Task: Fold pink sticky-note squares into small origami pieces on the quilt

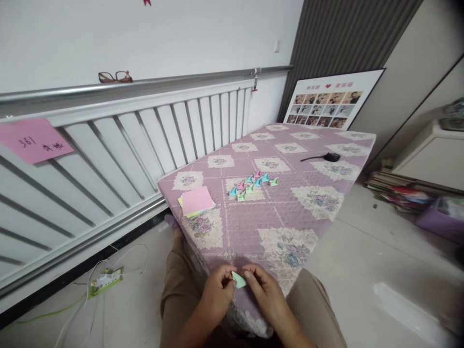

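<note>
A small folded piece of green paper (239,280) is held between my two hands above the near corner of the table. My left hand (220,290) pinches its left side, and my right hand (266,292) grips its right side with thumb and fingers. Farther up the purple floral tablecloth (250,220) stand several small folded paper pieces in pink, blue and green (250,188), grouped in rows. To their left lies a stack of square paper sheets (197,200), pink on top with yellow and other colours showing beneath.
A black object with a thin strap (331,157) lies on the table's right part. A white radiator (145,145) runs along the left, with glasses (115,77) on the pipe above. A power strip (106,282) and cables are on the floor at left.
</note>
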A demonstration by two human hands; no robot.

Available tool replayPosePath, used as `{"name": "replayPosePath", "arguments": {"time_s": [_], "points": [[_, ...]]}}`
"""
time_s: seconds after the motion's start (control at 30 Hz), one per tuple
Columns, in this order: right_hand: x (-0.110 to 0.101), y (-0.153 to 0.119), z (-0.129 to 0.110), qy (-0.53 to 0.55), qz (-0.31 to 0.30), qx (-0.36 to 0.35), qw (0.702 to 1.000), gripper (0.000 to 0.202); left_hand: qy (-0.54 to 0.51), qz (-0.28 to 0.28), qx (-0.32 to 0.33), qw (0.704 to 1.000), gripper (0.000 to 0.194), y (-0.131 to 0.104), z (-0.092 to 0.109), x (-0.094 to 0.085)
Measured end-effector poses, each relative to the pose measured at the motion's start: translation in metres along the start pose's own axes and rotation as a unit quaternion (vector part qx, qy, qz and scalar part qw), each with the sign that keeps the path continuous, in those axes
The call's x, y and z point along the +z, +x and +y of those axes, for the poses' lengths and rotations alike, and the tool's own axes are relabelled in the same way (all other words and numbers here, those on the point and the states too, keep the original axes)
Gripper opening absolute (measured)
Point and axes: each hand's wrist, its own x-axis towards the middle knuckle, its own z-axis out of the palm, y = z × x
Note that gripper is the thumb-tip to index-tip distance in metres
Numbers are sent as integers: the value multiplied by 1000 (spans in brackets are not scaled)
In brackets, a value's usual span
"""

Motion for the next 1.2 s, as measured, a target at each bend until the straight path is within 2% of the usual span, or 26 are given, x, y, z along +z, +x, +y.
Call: {"name": "replayPosePath", "arguments": {"time_s": [0.1, 0.17, 0.3, 0.47, 0.63, 0.8, 0.9, 1.03, 1.13, 1.2], "points": [[-5, -5, -5, 54, 7, 30, 998, 26, -100, 2, -45, 994, 33, -5, 2, 0], [-5, -9, -10, 73, -13, 32, 997, 26, -163, 7, -77, 984, 35, -8, 5, 0], [-1, -13, -23, 39, -47, 19, 998, 19, -242, 4, -130, 962, 39, -14, 15, 0], [3, -12, -29, 34, -20, 34, 999, 26, -213, -27, -117, 970, 23, -18, 23, -3], [-1, -13, -28, 38, -20, 45, 998, 27, -175, -39, -115, 977, 23, -18, 27, -8], [-15, -16, -38, -56, -57, -50, 995, 11, -181, -17, -137, 974, 22, -17, 31, -8], [-18, -14, -43, -103, -80, -101, 986, 9, -170, -18, -128, 977, 24, -17, 34, -8], [-16, -12, -42, -129, -67, -99, 984, 16, -82, -14, -89, 993, 28, -19, 42, -15], [-14, -11, -41, -137, -51, -81, 986, 19, 17, 26, -11, 999, 18, -21, 50, -22], [-14, -11, -40, -135, -49, -73, 987, 20, 74, 31, 44, 996, 14, -21, 55, -26]]}}
